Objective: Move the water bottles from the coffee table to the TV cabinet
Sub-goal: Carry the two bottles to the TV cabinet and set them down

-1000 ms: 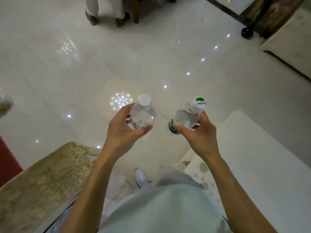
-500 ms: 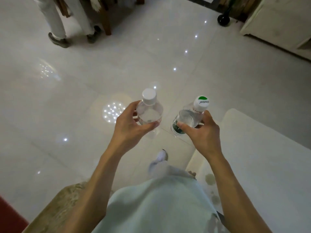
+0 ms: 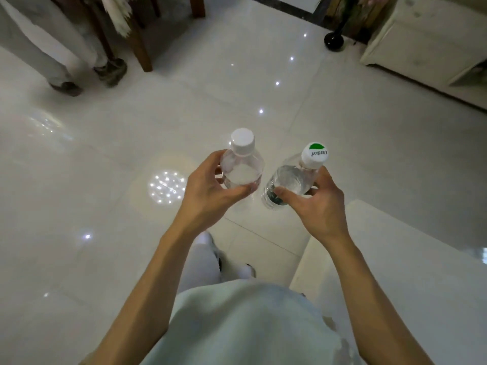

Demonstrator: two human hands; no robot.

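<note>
Left hand (image 3: 208,192), right hand (image 3: 320,206) grip bottles (image 3: 242,171) (image 3: 290,180)

A: What was gripped by the left hand (image 3: 208,191)?
B: The white-capped bottle (image 3: 241,167).
A: And by the right hand (image 3: 319,206)?
B: The green-capped bottle (image 3: 290,180). Both were held just apart, above the tiled floor (image 3: 105,180).

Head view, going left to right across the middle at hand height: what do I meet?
Floor glare → left hand → white-cap bottle → green-cap bottle → right hand.
</note>
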